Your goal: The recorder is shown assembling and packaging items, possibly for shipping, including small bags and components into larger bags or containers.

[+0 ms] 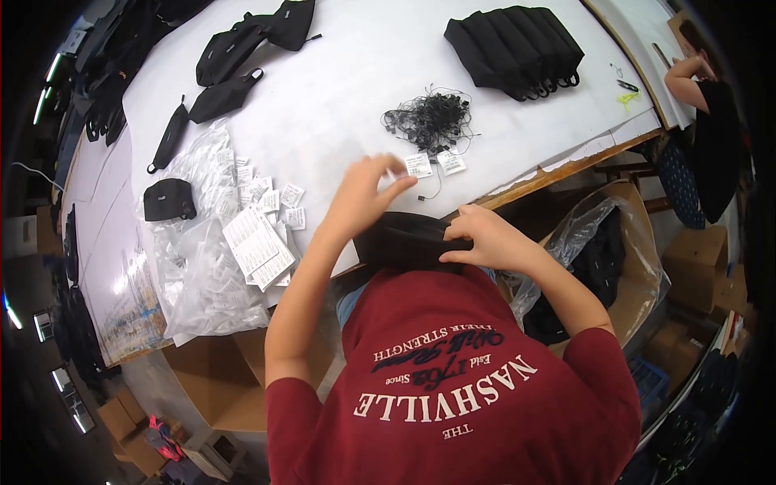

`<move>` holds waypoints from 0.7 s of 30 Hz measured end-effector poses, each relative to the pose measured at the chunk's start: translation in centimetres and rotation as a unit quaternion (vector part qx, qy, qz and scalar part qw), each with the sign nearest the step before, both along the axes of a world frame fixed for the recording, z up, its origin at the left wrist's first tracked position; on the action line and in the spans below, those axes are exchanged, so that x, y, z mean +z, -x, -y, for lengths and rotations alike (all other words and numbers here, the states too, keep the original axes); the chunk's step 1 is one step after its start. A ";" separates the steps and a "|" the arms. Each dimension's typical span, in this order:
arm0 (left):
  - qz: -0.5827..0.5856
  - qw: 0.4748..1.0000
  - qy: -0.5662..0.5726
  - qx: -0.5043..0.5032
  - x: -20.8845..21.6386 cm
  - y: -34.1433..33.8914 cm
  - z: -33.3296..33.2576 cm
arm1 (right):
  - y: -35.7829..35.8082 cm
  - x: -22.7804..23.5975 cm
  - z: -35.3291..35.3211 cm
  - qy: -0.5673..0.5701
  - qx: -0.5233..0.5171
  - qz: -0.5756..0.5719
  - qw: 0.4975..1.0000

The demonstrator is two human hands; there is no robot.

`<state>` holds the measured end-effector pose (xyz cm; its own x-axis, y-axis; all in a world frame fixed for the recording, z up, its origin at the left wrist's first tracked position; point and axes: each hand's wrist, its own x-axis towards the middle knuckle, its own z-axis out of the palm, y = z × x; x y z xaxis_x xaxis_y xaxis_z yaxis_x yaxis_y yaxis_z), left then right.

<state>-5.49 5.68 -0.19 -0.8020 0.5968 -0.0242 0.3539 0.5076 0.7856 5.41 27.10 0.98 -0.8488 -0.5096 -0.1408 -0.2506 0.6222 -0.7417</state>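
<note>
A black fabric pouch lies at the table's front edge, against my body. My right hand grips its right side, thumb and fingers pinching the fabric. Above the pouch, my left hand is raised with its thumb and curved fingers apart, the fingertips slightly blurred. Close to those fingertips is a white printed tag, with a second white tag just right of it. A thin black cord trails below the tags. Behind them sits a tangled heap of black tag strings.
Left on the white table are plastic bags of white labels, a stack of printed sheets and several black pouches. More pouches stand in a row at back right, near small snips. An open carton flanks my right; another person is far right.
</note>
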 end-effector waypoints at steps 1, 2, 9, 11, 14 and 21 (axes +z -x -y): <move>-0.001 1.000 -0.001 0.000 -0.9 1.0 -0.7 | -0.2 0.0 0.2 -0.001 0.000 -0.001 1.000; -0.085 0.996 0.033 -0.004 -2.4 1.8 -1.4 | -0.3 -0.1 0.3 0.007 0.011 -0.046 0.999; -0.057 0.994 0.081 -0.056 -3.1 3.0 -2.1 | -1.0 2.5 -0.9 -0.007 0.012 -0.151 0.988; 0.041 0.997 0.046 -0.039 -0.1 2.0 -1.4 | -0.8 3.5 -1.2 -0.020 0.002 -0.178 0.984; -0.033 0.993 -0.111 -0.026 5.0 -1.0 0.3 | 0.0 4.6 -1.1 -0.049 -0.006 -0.221 0.974; -0.223 0.964 -0.053 0.134 6.1 -4.1 2.3 | 2.3 5.2 1.3 -0.036 -0.048 -0.296 0.953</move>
<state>-1.39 3.34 5.94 -0.8449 0.3463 0.4078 0.5350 0.5532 0.6386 3.10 25.85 6.14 -0.8328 -0.4326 0.3455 -0.5511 0.7070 -0.4432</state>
